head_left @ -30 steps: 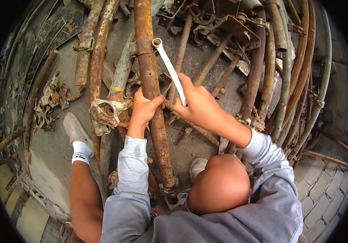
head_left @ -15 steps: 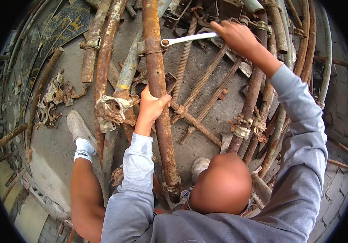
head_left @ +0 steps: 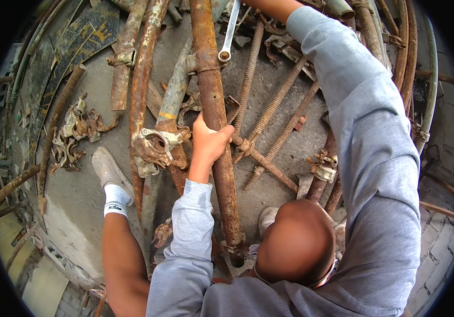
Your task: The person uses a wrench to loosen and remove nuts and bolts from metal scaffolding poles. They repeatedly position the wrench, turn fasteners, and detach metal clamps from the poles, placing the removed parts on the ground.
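A thick rusty scaffold pipe (head_left: 221, 174) runs lengthwise in front of me, tilted slightly. My left hand (head_left: 210, 140) is wrapped round its middle, thumb across the top. Higher up, a rusty clamp band (head_left: 206, 62) circles the pipe. The ring end of a silver wrench (head_left: 228, 37) sits round the bolt at the band's right side, its shaft pointing up out of the picture. My right hand (head_left: 269, 5) is at the top edge by the wrench's far end, its fingers cut off; the wrench has swung along with it. The pipe's lower end lies beside my bent right knee (head_left: 296, 243).
A pale rusty coupler (head_left: 155, 145) sits on pipes left of my left hand. Threaded rods (head_left: 277, 105) lie crossed to the right. Loose couplers (head_left: 76, 129) are piled on the concrete floor at left. More pipes (head_left: 404, 53) line the right side.
My right hand has moved up and left, swinging the wrench from nearly level to nearly upright about the bolt. My left hand keeps its grip on the pipe; the view has shifted slightly.
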Tool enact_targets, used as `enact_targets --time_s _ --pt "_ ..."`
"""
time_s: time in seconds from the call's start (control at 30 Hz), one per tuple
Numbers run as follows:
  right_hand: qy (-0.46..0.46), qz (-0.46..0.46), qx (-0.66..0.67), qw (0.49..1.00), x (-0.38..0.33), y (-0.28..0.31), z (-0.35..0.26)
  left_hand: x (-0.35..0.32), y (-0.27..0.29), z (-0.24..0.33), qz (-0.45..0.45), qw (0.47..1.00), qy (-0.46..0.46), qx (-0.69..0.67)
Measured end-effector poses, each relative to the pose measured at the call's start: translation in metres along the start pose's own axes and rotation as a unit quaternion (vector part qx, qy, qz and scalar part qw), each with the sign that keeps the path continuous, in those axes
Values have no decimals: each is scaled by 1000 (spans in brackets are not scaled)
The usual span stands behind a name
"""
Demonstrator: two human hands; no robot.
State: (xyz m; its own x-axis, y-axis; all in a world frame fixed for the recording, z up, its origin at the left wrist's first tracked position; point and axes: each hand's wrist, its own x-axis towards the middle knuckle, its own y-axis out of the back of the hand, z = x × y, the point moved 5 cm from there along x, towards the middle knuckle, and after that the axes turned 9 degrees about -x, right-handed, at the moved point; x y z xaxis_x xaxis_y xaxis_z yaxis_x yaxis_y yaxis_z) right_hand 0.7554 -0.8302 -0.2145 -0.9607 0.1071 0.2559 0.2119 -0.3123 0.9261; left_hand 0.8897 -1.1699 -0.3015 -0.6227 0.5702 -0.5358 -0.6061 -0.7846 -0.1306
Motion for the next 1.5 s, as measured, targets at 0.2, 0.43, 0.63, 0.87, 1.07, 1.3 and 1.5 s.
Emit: enact_targets --time_s 0.2,0.43,0.63,0.87,1.07,1.3,1.5 --pt "-289 -197 321 880 -9 -9 3 4 4 -5 29 996 -49 62" --pt "-403 49 300 863 24 5 -58 5 -7 -1 18 995 -47 81" --pt "-139 75 320 934 20 47 -171 5 -17 -1 12 993 -76 87" --pt "-17 28 398 917 -50 100 -221 10 -10 -4 6 985 -94 145" --pt "103 101 437 888 -202 124 -229 4 -4 9 -28 992 -116 51" --pt "-100 88 355 925 -284 101 -102 2 -7 -1 -7 1000 2 24" --pt "-338 165 341 861 -243 43 9 -1 -6 1 -4 1000 2 3"
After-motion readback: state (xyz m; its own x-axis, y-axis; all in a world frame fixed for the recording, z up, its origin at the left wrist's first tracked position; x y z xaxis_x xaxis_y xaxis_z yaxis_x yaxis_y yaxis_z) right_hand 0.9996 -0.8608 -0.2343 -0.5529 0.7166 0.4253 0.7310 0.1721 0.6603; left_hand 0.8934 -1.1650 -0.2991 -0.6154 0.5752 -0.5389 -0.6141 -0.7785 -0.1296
